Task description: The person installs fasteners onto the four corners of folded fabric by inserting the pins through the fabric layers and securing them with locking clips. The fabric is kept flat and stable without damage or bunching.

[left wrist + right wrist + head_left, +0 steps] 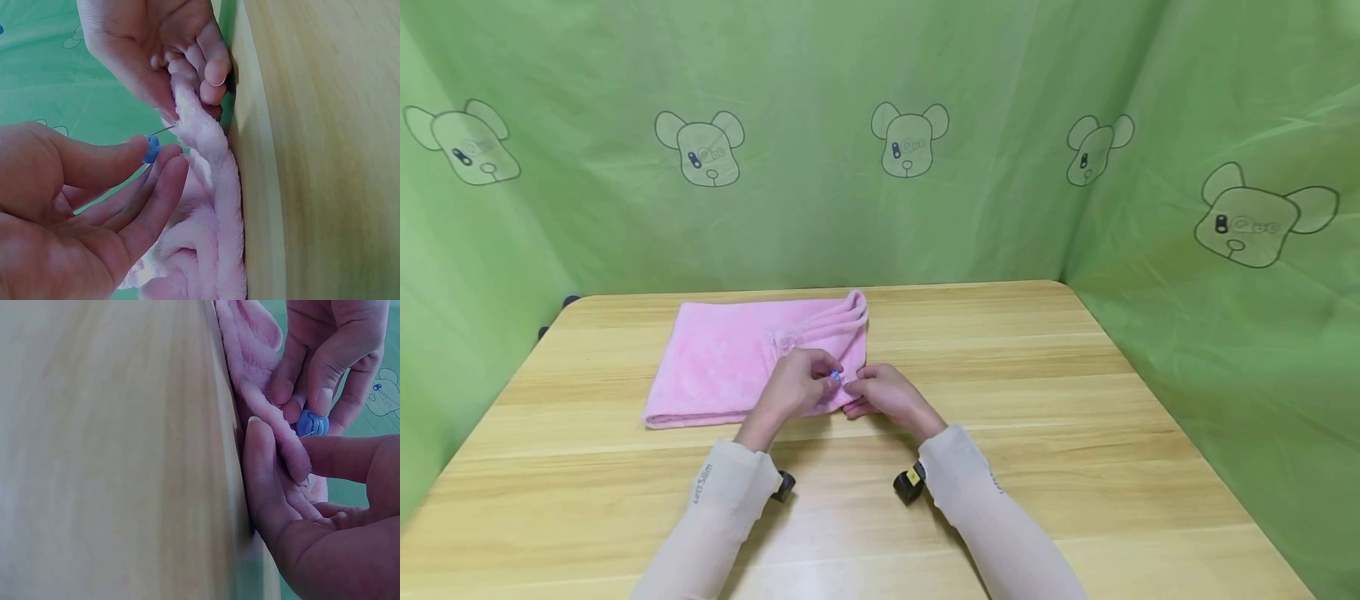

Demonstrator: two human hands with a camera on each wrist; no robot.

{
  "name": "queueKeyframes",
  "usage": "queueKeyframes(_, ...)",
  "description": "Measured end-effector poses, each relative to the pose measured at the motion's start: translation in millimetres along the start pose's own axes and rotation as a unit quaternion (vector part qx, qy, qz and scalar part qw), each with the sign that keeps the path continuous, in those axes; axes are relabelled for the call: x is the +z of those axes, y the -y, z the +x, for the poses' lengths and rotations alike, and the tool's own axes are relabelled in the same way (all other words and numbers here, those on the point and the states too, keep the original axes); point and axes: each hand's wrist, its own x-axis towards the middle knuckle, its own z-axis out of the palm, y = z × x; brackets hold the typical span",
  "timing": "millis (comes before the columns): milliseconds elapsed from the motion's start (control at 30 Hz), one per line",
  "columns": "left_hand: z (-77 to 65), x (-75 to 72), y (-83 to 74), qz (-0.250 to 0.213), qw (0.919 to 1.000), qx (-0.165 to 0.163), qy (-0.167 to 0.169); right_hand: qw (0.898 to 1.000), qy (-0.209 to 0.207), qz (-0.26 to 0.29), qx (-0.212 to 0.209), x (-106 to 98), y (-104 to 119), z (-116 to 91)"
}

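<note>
A pink fleece cloth [722, 358] lies folded on the table, its right end bunched into ridges. My left hand [793, 383] pinches a safety pin with a blue plastic head [151, 150] between thumb and fingers. The thin metal point of the pin reaches to the cloth's edge in the left wrist view. Just right of it, my right hand [891, 393] grips the near right corner of the cloth, thumb on one side and fingers on the other. In the right wrist view the corner [294, 453] is folded over between thumb and fingers, close by the blue head.
A crumpled piece of clear plastic [786, 339] lies on the cloth just beyond the left hand. The wooden table [1037, 433] has green curtains [820, 225] printed with bear heads at its back and sides.
</note>
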Motion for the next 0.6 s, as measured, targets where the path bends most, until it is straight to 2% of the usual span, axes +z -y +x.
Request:
queueKeyframes(267,0.1,0.3,-3.7,-0.005,0.9999,-0.011,-0.002,1.0,-0.002,-0.001,-0.001,-0.5,0.0,0.5)
queueKeyframes(600,-0.4,2.7,-3.1,0.007,0.9997,-0.01,-0.02,1.0,-0.001,-0.009,-0.002,-0.8,0.0,-0.4)
